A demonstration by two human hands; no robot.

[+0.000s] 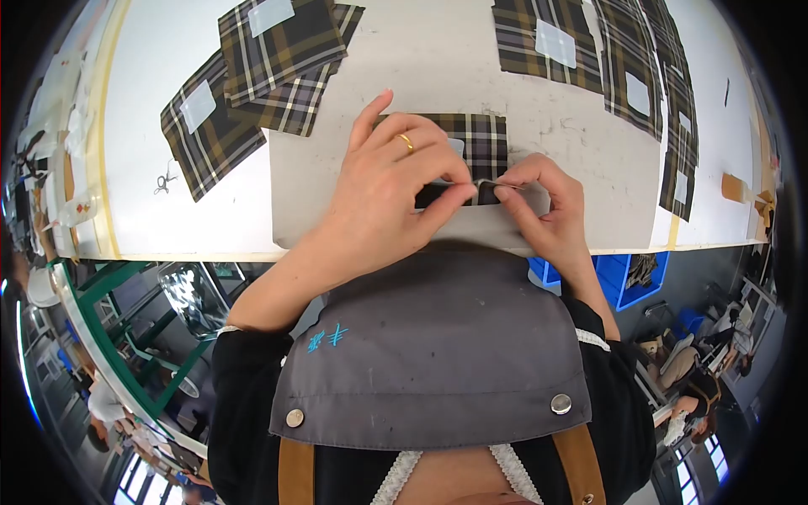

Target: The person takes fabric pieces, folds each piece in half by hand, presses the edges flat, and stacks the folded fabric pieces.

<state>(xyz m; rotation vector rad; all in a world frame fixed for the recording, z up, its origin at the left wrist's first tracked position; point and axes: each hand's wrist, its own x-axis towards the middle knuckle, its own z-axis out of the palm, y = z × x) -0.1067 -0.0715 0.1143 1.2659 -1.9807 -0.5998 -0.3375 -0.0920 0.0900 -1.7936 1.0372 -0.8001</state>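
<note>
A plaid fabric piece (486, 143) lies on the grey board (311, 194) in front of me, with a pale patch on it partly covered by my fingers. My left hand (396, 181), a gold ring on one finger, pinches the near edge of this fabric between thumb and index finger. Close beside it, my right hand (547, 202) pinches the same edge with thumb and fingertip. Between the two pinches the edge looks raised or folded, and a small light bit shows there. My left hand hides much of the fabric's left part.
Overlapping plaid pieces with pale patches (198, 107) lie at the upper left, near small scissors (164, 181). More plaid pieces (547, 42) lie at the upper right. A blue bin (631, 278) holding fabric stands below the table's edge. Other people are at both sides.
</note>
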